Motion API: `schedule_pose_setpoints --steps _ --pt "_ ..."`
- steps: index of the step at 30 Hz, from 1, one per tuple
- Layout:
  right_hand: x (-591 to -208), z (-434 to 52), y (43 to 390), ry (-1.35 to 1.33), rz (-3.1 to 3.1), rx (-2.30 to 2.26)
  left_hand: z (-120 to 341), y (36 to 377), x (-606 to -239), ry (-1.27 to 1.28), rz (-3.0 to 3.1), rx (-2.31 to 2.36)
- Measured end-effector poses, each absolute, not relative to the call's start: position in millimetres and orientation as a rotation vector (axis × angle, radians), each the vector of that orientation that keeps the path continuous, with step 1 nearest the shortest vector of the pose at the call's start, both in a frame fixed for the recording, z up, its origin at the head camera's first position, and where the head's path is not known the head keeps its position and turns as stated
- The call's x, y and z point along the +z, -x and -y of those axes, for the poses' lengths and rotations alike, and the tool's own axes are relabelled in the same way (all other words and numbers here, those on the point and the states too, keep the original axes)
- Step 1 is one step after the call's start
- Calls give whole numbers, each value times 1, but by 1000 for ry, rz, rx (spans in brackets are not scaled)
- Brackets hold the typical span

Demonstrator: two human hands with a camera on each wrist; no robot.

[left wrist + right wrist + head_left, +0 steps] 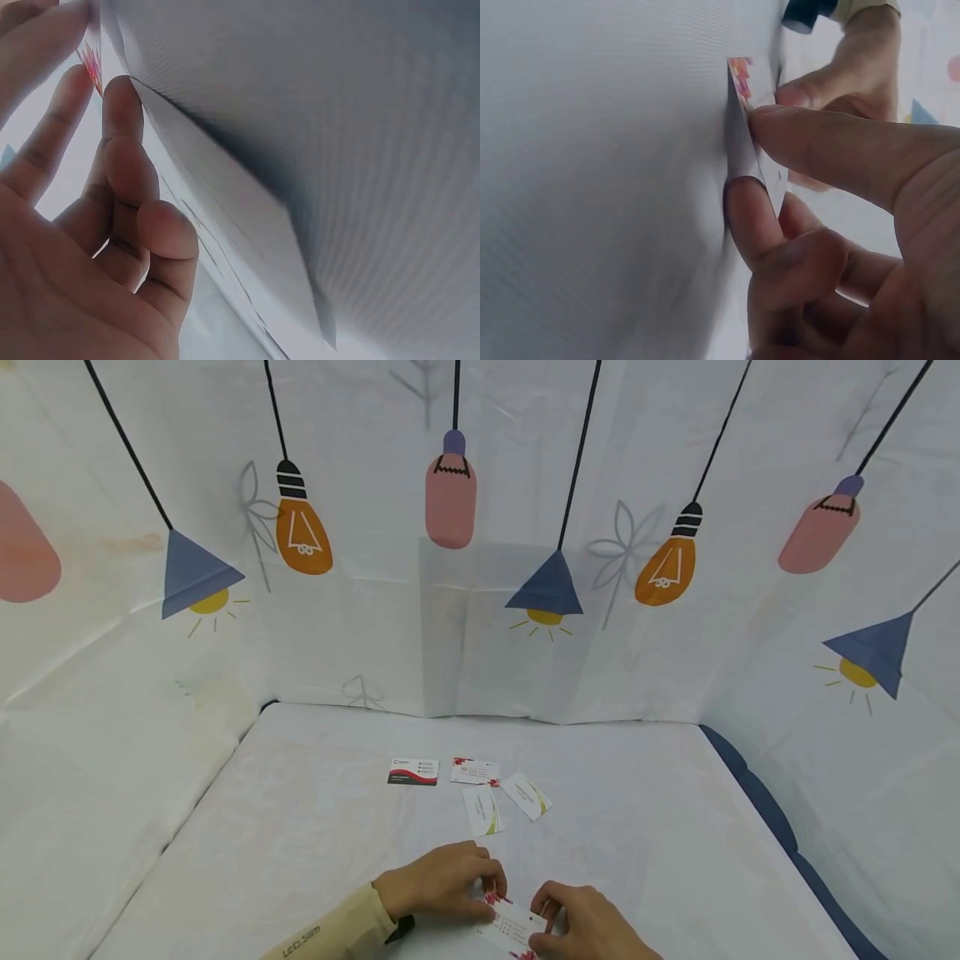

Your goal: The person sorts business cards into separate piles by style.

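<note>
held: card (513,928) at near table (300,827) edge, one end in each hand
left hand (442,883): pinching card
right hand (588,925): pinching card
placed: four cards (471,785) mid-table
left: held card not yet laid down

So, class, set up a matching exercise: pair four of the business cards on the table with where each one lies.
Things:
1. black and red card
2. red floral card
3. angled green-striped card
4. held card

Places:
A. pinched between left hand and right hand
B. farthest left of the far group
C. farthest right of the far group
D. just right of the black and red card

Pairs: 1-B, 2-D, 3-C, 4-A
</note>
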State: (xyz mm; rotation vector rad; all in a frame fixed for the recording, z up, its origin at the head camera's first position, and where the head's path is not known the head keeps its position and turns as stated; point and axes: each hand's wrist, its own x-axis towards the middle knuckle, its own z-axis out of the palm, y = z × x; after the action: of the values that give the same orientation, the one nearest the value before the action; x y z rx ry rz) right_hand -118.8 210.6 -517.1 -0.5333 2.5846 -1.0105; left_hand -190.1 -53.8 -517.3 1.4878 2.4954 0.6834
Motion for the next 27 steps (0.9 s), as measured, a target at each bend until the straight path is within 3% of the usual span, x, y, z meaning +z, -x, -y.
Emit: schedule_pose_setpoints --steps 27 --pt "-515 -213 124 445 -2562 -1057 51 193 -515 -1451 -2506 728"
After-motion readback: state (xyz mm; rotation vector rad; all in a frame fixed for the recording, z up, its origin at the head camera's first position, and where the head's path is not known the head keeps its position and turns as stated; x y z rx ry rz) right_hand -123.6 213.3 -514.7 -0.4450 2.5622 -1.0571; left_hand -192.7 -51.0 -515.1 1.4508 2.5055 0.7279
